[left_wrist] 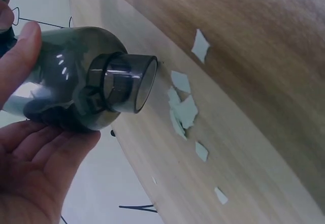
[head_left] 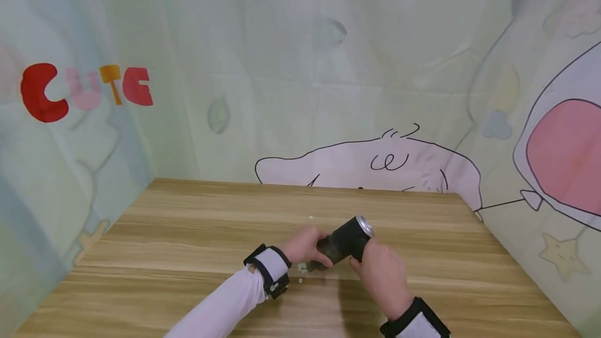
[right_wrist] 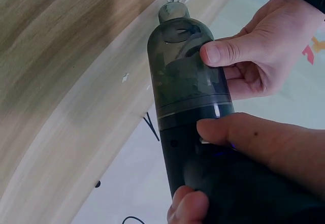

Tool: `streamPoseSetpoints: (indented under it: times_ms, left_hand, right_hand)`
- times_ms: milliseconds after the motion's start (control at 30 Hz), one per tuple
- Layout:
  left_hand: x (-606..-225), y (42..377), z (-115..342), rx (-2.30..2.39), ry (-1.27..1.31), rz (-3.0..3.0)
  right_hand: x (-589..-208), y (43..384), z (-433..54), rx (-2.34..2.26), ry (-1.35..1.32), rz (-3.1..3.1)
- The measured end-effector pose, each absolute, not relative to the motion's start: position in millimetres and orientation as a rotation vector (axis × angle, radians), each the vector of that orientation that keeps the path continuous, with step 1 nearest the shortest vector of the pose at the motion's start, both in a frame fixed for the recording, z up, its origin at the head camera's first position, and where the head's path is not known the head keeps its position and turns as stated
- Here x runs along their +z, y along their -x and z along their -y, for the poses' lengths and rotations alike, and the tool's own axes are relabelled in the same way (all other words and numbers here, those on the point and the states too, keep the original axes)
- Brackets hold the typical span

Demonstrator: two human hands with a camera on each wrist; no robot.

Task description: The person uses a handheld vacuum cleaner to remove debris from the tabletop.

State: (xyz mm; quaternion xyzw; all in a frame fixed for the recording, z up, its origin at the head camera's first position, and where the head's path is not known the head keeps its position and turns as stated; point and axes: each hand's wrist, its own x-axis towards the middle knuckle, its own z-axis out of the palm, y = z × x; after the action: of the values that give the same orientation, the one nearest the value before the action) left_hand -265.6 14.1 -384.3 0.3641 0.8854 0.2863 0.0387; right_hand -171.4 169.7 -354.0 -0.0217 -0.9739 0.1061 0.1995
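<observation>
I view a printed backdrop (head_left: 281,67) bearing a white cartoon figure (head_left: 338,166); left of the figure, "CUTE" lettering (head_left: 86,99); right of it, a pink oval (head_left: 570,155) and a star (head_left: 563,255).

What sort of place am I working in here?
Probably a small staged booth or recording corner, though I can't be certain. A pale, printed, fabric-like backdrop stands behind and beside the light-brown wood-grain tabletop, decorated with a white, black-outlined cartoon animal and multicoloured "CUTE" lettering.

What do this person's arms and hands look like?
The left hand and right hand wear no gloves. The left sleeve is white, and the left wristband, black and white, carries a small dark device. The right wristband is also black and white.
</observation>
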Motion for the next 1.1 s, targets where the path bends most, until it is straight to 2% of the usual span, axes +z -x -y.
streamPoseSetpoints:
  times_ms: [1100]
  left_hand:
    - [-379.3,271.9,21.7,0.866,-1.005,-2.803]
  right_hand:
    - [-366.7,185.4,-139.0,0.392,0.015,2.678]
